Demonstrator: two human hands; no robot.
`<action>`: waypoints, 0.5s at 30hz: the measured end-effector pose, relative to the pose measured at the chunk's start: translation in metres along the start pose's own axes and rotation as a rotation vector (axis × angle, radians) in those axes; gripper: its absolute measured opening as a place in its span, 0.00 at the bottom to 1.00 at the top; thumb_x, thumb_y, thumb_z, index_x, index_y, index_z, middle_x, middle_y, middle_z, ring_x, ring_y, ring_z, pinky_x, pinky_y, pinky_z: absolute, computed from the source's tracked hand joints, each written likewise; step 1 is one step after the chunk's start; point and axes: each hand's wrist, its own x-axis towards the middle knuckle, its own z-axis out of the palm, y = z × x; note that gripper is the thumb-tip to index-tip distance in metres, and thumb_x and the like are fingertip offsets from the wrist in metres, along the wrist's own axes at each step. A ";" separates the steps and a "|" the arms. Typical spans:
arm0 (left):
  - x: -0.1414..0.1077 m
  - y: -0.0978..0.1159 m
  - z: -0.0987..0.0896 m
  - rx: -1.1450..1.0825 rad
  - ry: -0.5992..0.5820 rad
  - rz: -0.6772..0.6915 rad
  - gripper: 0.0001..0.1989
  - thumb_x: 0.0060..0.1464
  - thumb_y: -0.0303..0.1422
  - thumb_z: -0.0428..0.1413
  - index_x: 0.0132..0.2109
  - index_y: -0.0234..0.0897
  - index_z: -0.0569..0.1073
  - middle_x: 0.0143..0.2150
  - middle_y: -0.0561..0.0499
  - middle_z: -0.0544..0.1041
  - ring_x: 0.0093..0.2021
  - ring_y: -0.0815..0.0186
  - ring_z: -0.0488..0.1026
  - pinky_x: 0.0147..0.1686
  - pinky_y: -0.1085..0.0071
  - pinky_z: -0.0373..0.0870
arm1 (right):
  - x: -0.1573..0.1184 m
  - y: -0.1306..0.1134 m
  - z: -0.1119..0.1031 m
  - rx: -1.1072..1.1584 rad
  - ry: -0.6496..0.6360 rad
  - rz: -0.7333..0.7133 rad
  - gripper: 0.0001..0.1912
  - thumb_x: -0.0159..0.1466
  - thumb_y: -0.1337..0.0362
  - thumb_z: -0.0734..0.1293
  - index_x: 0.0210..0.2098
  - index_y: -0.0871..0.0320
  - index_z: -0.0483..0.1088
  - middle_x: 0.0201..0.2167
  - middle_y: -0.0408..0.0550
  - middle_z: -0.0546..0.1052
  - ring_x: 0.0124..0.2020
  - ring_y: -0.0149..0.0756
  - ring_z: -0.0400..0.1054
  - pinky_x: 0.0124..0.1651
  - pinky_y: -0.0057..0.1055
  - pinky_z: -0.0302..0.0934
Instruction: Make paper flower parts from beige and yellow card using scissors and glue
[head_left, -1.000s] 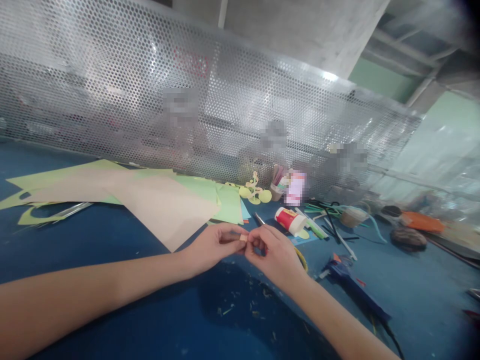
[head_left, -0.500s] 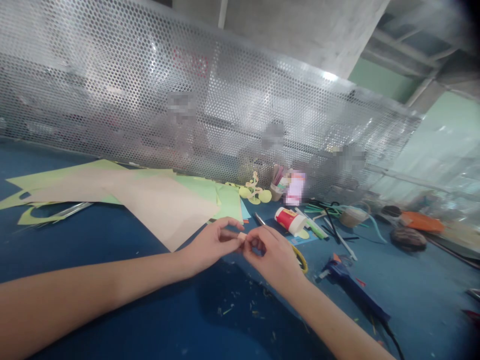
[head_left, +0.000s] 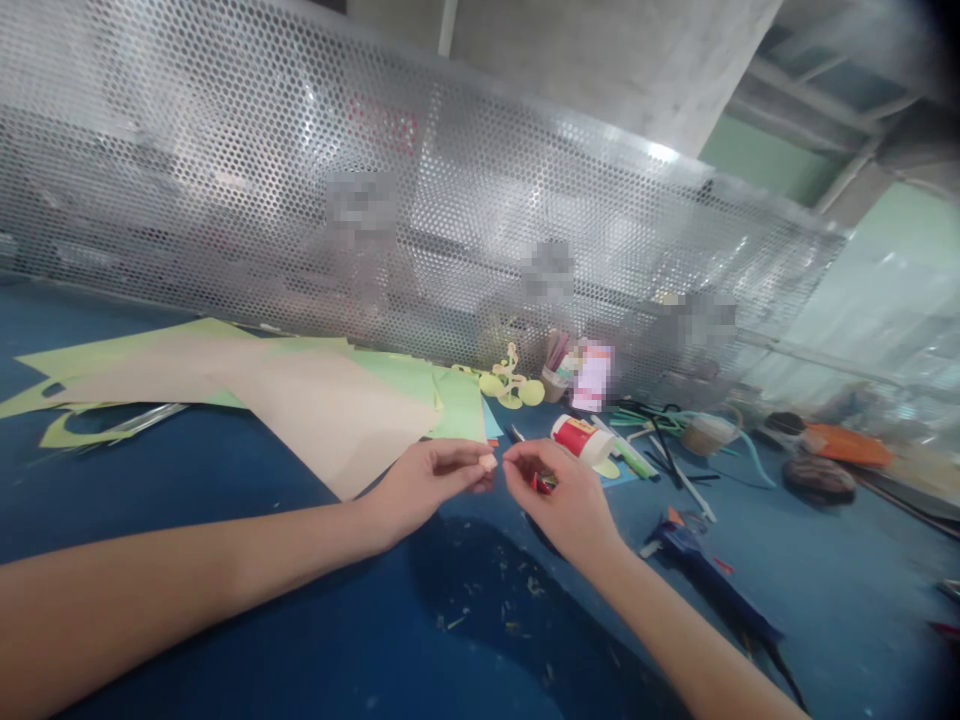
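Note:
My left hand [head_left: 427,482] pinches a small beige paper piece [head_left: 488,462] between thumb and fingertips, just above the blue table [head_left: 225,500]. A short gap to its right is my right hand [head_left: 559,495], fingers curled, with something small and red [head_left: 541,484] showing in the palm; what it is I cannot tell. A glue bottle [head_left: 583,441] with a red label lies on its side just beyond the right hand. Beige and light green paper sheets [head_left: 330,410] lie beyond my left hand.
A perforated metal screen [head_left: 375,230] walls off the table's far side. Yellow paper flowers [head_left: 510,385] and a cup of sticks [head_left: 555,375] stand by it. A blue glue gun [head_left: 694,560] lies at right with pipe cleaners [head_left: 660,430]. Paper scraps [head_left: 487,600] dot the near table.
My hands were touching at the fingertips around the beige piece; now the right hand has drawn away to the right, and the piece stays in my left hand.

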 end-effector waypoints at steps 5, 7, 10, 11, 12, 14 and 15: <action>-0.001 0.001 0.000 0.007 -0.020 -0.004 0.15 0.48 0.36 0.59 0.44 0.34 0.75 0.42 0.46 0.77 0.41 0.63 0.74 0.46 0.64 0.68 | 0.000 -0.002 -0.001 0.021 -0.044 0.001 0.03 0.57 0.68 0.63 0.31 0.57 0.69 0.26 0.43 0.72 0.27 0.30 0.66 0.32 0.26 0.61; -0.001 0.000 0.000 0.007 -0.031 -0.004 0.15 0.48 0.36 0.59 0.44 0.34 0.75 0.42 0.46 0.77 0.42 0.62 0.74 0.47 0.63 0.67 | 0.000 -0.003 -0.001 0.025 -0.050 -0.002 0.04 0.57 0.68 0.63 0.30 0.57 0.69 0.25 0.43 0.72 0.26 0.30 0.66 0.31 0.26 0.61; 0.000 -0.001 0.000 0.016 -0.031 -0.009 0.15 0.48 0.36 0.59 0.44 0.35 0.75 0.42 0.46 0.77 0.43 0.62 0.74 0.47 0.62 0.67 | -0.001 -0.004 -0.001 0.030 -0.052 -0.013 0.04 0.57 0.68 0.63 0.31 0.57 0.70 0.25 0.43 0.72 0.26 0.31 0.66 0.30 0.26 0.61; 0.000 -0.001 0.000 0.019 -0.027 -0.010 0.15 0.48 0.36 0.59 0.43 0.35 0.75 0.42 0.46 0.78 0.42 0.62 0.74 0.47 0.62 0.67 | -0.001 -0.004 -0.001 0.031 -0.051 -0.014 0.04 0.57 0.68 0.63 0.31 0.57 0.70 0.25 0.43 0.72 0.26 0.31 0.66 0.30 0.27 0.61; 0.000 0.000 -0.001 0.022 -0.024 -0.010 0.15 0.48 0.36 0.59 0.43 0.35 0.75 0.42 0.46 0.78 0.42 0.62 0.74 0.47 0.62 0.67 | -0.001 -0.004 0.000 0.032 -0.052 -0.013 0.04 0.57 0.68 0.63 0.30 0.57 0.69 0.25 0.43 0.72 0.26 0.31 0.66 0.30 0.26 0.61; -0.001 0.000 -0.001 0.028 -0.028 -0.009 0.15 0.48 0.36 0.59 0.43 0.35 0.75 0.41 0.46 0.78 0.41 0.62 0.74 0.47 0.63 0.67 | -0.002 -0.004 0.000 0.035 -0.055 -0.005 0.04 0.58 0.68 0.63 0.30 0.57 0.69 0.25 0.43 0.72 0.25 0.31 0.66 0.30 0.26 0.61; -0.001 0.001 -0.001 0.032 -0.033 -0.010 0.15 0.48 0.36 0.59 0.43 0.35 0.75 0.41 0.46 0.78 0.41 0.63 0.74 0.46 0.63 0.67 | -0.002 -0.004 0.001 0.035 -0.057 -0.001 0.04 0.58 0.68 0.62 0.30 0.57 0.69 0.25 0.43 0.72 0.25 0.31 0.66 0.29 0.26 0.61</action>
